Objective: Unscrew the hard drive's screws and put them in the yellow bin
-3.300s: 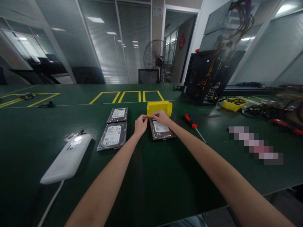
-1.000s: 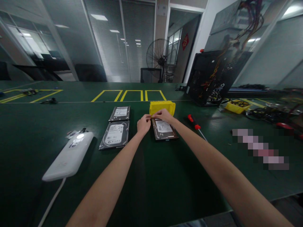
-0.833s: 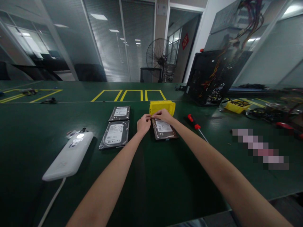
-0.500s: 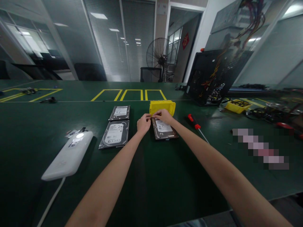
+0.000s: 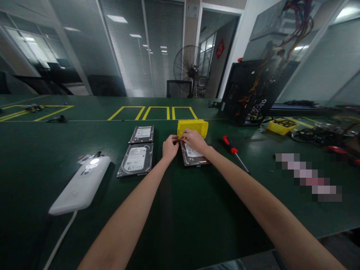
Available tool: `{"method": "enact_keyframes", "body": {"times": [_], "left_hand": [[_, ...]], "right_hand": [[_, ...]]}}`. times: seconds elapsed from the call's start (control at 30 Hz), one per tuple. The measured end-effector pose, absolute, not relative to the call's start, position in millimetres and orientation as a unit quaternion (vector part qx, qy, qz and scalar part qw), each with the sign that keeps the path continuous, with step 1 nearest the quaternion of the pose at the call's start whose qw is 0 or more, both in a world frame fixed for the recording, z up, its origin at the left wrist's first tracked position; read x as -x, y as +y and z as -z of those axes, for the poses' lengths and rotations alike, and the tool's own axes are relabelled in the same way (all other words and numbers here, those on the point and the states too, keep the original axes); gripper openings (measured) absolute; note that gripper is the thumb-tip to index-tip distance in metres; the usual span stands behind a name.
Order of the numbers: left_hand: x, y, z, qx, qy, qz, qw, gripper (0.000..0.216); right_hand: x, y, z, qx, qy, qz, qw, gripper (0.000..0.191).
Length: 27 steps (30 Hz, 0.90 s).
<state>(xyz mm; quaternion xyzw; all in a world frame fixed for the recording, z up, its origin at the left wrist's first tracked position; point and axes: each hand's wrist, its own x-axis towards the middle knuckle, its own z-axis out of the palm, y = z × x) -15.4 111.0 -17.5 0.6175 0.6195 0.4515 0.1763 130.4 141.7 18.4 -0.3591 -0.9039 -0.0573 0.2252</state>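
My left hand [image 5: 170, 147] rests at the far left corner of a hard drive [image 5: 194, 161] that lies label up, its fingers closed together. From the right, my right hand [image 5: 194, 141] reaches over the same drive, thumb and fingers pinched close to the left fingertips. Whatever lies between the fingers is too small or hidden. Just behind both hands, a yellow plastic tray [image 5: 198, 125] stands on its side at the far end of the drive. To the left lie two more hard drives, a nearer one [image 5: 137, 159] and a farther one [image 5: 143, 134], end to end.
A red-and-black screwdriver [image 5: 232, 146] lies right of my right hand. At the left is a white corded device [image 5: 81, 185]. An open black computer case [image 5: 247, 93] stands back right, near a yellow bin [image 5: 281, 126] and tangled cables [image 5: 312, 133]. Yellow tape outlines [image 5: 156, 107] mark the green table.
My right hand has shifted slightly, its fingers curling further over the far left corner of the drive. The left hand stays in place.
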Motion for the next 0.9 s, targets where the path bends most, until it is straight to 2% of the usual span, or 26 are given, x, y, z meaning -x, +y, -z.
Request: {"method": "enact_keyframes", "body": {"times": [0.33,0.9], "left_hand": [[15.9,109.9,15.7,-0.614,0.617,-0.460,0.176,0.024],[14.8,109.1,15.4,-0.614,0.609,-0.470,0.175,0.024]], "right_hand": [[-128.4,139.4,-19.7,0.349,-0.912,0.107,0.188,0.021],[-128.9,136.0,-20.7,0.344,-0.913,0.126,0.181,0.022]]}}
